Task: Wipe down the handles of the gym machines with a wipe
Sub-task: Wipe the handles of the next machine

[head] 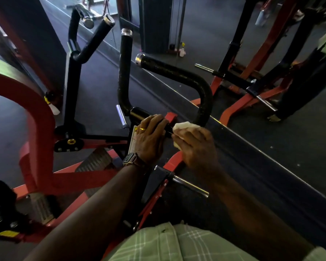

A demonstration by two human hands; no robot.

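A black padded curved handle (186, 76) with a chrome end cap rises from the red gym machine in the middle of the view. Beside it stands an upright black handle (125, 72). My left hand (150, 137), with a ring and a wristwatch, grips the black bar at the base of these handles. My right hand (195, 143) holds a crumpled white wipe (184, 127) and presses it against the lower end of the curved handle, right next to my left hand.
A second pair of black handles (94, 40) stands farther left. Red frame (40, 117) curves at left. A chrome weight peg (190, 185) juts out below my hands. Another red and black machine (252, 80) stands at right; a spray bottle (182, 49) sits on the floor behind.
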